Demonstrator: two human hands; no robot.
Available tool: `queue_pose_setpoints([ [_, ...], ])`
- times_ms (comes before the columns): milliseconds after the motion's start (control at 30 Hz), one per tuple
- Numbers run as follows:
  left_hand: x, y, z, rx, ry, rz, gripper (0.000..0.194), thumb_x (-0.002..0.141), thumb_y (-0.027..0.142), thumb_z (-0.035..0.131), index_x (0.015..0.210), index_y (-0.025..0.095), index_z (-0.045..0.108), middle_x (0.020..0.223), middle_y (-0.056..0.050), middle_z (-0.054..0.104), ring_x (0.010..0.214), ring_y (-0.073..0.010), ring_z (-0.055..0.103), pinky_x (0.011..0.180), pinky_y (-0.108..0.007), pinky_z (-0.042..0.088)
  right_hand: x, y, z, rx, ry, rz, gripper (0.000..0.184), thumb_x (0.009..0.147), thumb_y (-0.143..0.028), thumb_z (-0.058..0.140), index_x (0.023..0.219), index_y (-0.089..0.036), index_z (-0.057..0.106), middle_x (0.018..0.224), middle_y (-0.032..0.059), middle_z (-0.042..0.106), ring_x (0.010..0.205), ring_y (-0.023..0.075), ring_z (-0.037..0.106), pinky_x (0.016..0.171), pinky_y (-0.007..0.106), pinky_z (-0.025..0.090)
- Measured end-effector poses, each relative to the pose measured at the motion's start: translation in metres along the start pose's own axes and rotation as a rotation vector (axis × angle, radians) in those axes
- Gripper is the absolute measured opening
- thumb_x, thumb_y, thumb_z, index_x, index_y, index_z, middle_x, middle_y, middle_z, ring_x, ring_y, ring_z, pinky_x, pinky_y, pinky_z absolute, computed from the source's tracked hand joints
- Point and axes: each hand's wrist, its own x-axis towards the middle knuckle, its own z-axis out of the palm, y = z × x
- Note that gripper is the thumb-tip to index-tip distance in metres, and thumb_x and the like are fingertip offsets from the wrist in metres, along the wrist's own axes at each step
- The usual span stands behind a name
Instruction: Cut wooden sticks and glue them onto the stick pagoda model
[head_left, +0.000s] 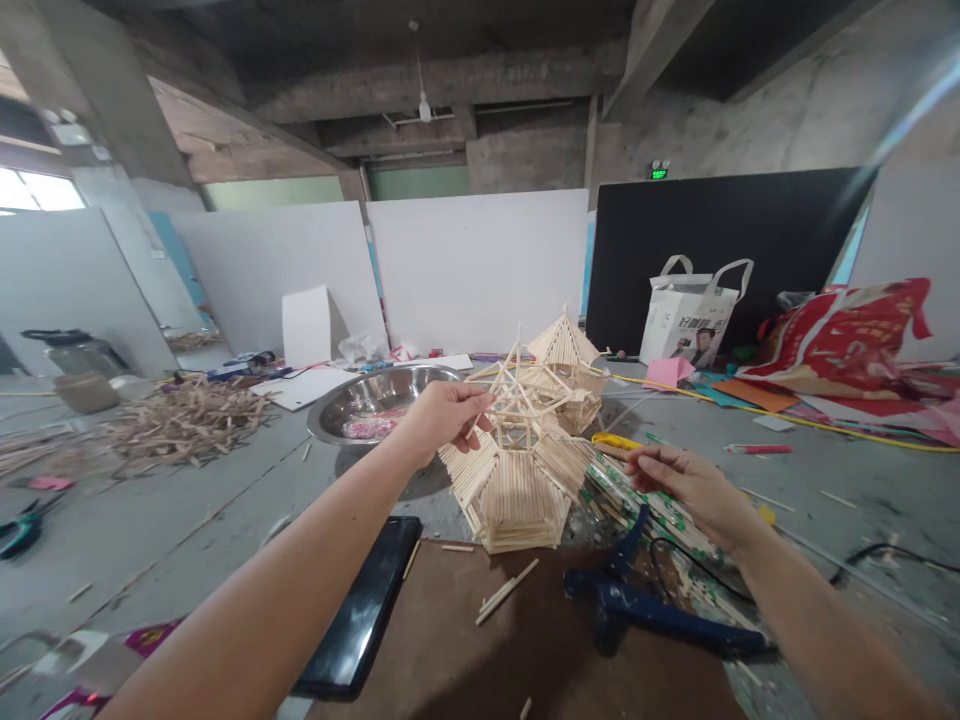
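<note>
A model pavilion roof (517, 480) built of thin wooden sticks stands on the floor in front of me. My left hand (442, 415) reaches to its upper frame, fingers pinched on one of the sticks near the top. My right hand (679, 478) hovers just to the right of the model, fingers curled and lightly pinched; what they hold, if anything, is too small to make out. A second stick model (568, 365) stands behind the first.
A blue glue gun (637, 600) lies on the brown board (465, 650), beside loose sticks (506, 592) and a black tablet (360, 610). A steel bowl (375, 400) sits behind, a stick pile (184, 415) to the left, bags (694, 310) at the right.
</note>
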Motion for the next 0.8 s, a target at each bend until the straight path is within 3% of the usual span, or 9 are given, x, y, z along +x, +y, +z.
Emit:
queue_pose_setpoints([
  [533, -0.001, -0.003, 0.002, -0.029, 0.031, 0.024, 0.026, 0.066, 0.037, 0.053, 0.080, 0.016, 0.061, 0.057, -0.002, 0.059, 0.035, -0.0061, 0.048, 0.033, -0.019, 0.038, -0.003, -0.004, 0.005, -0.017, 0.009, -0.011, 0.028, 0.063, -0.042, 0.058, 0.076, -0.017, 0.061, 0.072, 0.0028, 0.060, 0.063, 0.0130, 0.053, 0.063, 0.028, 0.042],
  [800, -0.032, -0.006, 0.009, -0.308, 0.177, 0.106, 0.028, 0.065, 0.038, 0.054, 0.081, 0.015, 0.058, 0.058, 0.000, 0.056, 0.036, -0.0046, 0.045, 0.034, -0.018, 0.035, -0.004, -0.002, 0.010, -0.056, -0.009, -0.013, 0.029, 0.065, -0.042, 0.056, 0.080, -0.017, 0.060, 0.075, 0.0039, 0.060, 0.064, 0.0134, 0.054, 0.064, 0.029, 0.043],
])
